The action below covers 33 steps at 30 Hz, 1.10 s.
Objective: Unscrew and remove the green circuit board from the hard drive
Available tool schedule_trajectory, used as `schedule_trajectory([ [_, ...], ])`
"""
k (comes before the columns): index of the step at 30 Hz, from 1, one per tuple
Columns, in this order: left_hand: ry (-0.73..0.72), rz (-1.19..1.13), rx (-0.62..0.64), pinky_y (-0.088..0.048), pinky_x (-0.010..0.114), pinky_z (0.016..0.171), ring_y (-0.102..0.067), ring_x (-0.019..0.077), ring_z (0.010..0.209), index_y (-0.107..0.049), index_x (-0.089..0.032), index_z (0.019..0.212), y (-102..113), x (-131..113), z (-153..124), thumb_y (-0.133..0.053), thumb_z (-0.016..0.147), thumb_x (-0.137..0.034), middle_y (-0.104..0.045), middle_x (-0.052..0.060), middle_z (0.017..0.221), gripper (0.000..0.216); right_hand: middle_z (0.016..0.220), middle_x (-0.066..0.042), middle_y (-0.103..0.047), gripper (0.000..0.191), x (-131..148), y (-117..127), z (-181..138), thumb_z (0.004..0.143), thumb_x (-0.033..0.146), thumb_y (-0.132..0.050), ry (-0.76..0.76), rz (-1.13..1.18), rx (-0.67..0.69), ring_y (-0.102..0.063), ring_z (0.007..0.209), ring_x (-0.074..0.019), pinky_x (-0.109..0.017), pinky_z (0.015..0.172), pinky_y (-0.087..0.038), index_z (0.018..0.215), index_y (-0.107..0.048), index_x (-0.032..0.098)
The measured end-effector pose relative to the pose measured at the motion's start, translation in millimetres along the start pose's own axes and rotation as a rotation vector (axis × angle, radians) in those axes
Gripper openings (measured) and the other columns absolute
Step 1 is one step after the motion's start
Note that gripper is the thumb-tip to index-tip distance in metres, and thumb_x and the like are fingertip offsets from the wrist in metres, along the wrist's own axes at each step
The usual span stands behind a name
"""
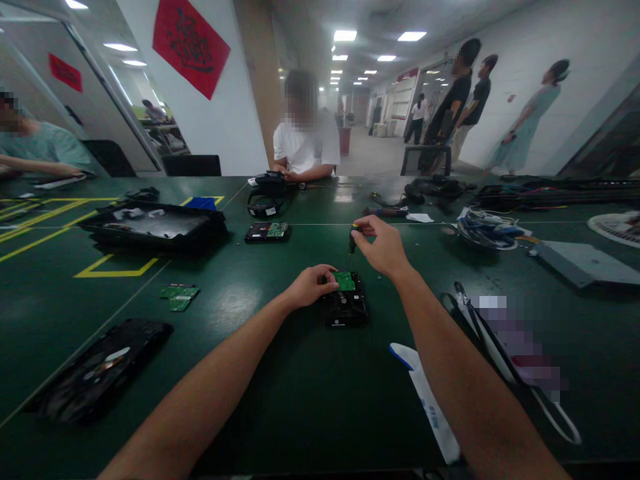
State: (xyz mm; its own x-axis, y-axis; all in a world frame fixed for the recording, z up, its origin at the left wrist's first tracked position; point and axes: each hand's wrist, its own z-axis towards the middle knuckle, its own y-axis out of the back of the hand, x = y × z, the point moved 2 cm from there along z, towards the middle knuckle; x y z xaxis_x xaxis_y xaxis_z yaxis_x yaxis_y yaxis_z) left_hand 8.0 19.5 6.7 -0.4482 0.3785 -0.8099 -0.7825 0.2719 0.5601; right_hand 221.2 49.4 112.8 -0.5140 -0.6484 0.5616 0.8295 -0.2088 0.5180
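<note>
A black hard drive point(345, 308) with a green circuit board point(345, 281) on its far end lies on the dark green table point(280, 373). My left hand point(311, 285) is closed on the drive's far left corner and holds it down. My right hand point(381, 247) is closed round the handle of a screwdriver point(352, 241) that stands upright, its tip down at the circuit board's right edge.
Loose green boards point(179, 297) lie left, a black tray point(150, 225) behind them, and a dark opened casing point(100, 370) near left. Another drive point(267, 231) sits farther back. Cables point(485, 230) and a lanyard point(500, 360) lie right. A seated person point(304, 143) faces me; others stand beyond.
</note>
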Motion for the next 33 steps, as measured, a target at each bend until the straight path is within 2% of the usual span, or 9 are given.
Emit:
schedule_trajectory([
  [3,-0.001,0.000,0.001,-0.045,0.027,0.067,-0.052,0.0092,0.066,-0.068,-0.015,0.085,-0.2,0.6,0.3,-0.071,0.085,-0.034,-0.064,0.008,0.132,0.019,0.103,-0.008,-0.070,0.018,0.2,-0.4,0.4,0.088,0.029,-0.063,0.020,-0.016,-0.003,-0.068,0.092,-0.0233,-0.043,0.087,-0.056,0.105,-0.065,0.022],
  [8,0.003,-0.007,0.001,-0.044,0.027,0.066,-0.052,0.0085,0.065,-0.068,-0.015,0.085,-0.2,0.2,0.1,-0.071,0.085,-0.034,-0.064,0.008,0.132,0.019,0.097,-0.008,-0.071,0.016,-0.9,0.0,0.7,0.087,0.034,-0.067,-0.038,-0.019,-0.040,-0.068,0.090,-0.0245,-0.044,0.086,-0.056,0.097,-0.063,0.022],
  [15,-0.003,-0.009,-0.007,-0.045,0.028,0.067,-0.051,0.0083,0.065,-0.069,-0.015,0.085,-0.5,0.5,-0.2,-0.072,0.085,-0.034,-0.064,0.007,0.132,0.019,0.103,-0.008,-0.069,0.019,1.6,-0.4,0.0,0.086,0.030,-0.065,0.033,-0.016,0.010,-0.067,0.094,-0.0242,-0.044,0.089,-0.055,0.104,-0.065,0.023],
  [18,-0.002,-0.006,-0.006,-0.045,0.028,0.067,-0.052,0.0090,0.066,-0.069,-0.016,0.085,-0.7,1.9,0.2,-0.072,0.085,-0.034,-0.064,0.007,0.132,0.019,0.102,-0.007,-0.070,0.019,-0.1,-0.6,-0.2,0.083,0.030,-0.069,0.005,-0.014,-0.006,-0.067,0.094,-0.0247,-0.045,0.089,-0.056,0.100,-0.063,0.023],
  [26,-0.014,-0.002,-0.011,-0.044,0.027,0.067,-0.052,0.0088,0.065,-0.069,-0.016,0.086,-0.9,3.5,0.5,-0.072,0.085,-0.036,-0.064,0.007,0.132,0.020,0.101,-0.007,-0.071,0.017,-0.2,-0.2,0.3,0.088,0.030,-0.063,0.020,-0.019,0.009,-0.068,0.093,-0.0238,-0.044,0.088,-0.056,0.104,-0.065,0.023],
  [33,-0.017,-0.016,-0.005,-0.045,0.028,0.068,-0.054,0.0100,0.068,-0.068,-0.016,0.085,-1.7,5.0,1.1,-0.072,0.085,-0.034,-0.064,0.007,0.131,0.019,0.098,-0.007,-0.072,0.014,1.2,0.5,0.0,0.088,0.032,-0.065,-0.028,-0.003,-0.025,-0.069,0.092,-0.0233,-0.042,0.088,-0.056,0.098,-0.064,0.023],
])
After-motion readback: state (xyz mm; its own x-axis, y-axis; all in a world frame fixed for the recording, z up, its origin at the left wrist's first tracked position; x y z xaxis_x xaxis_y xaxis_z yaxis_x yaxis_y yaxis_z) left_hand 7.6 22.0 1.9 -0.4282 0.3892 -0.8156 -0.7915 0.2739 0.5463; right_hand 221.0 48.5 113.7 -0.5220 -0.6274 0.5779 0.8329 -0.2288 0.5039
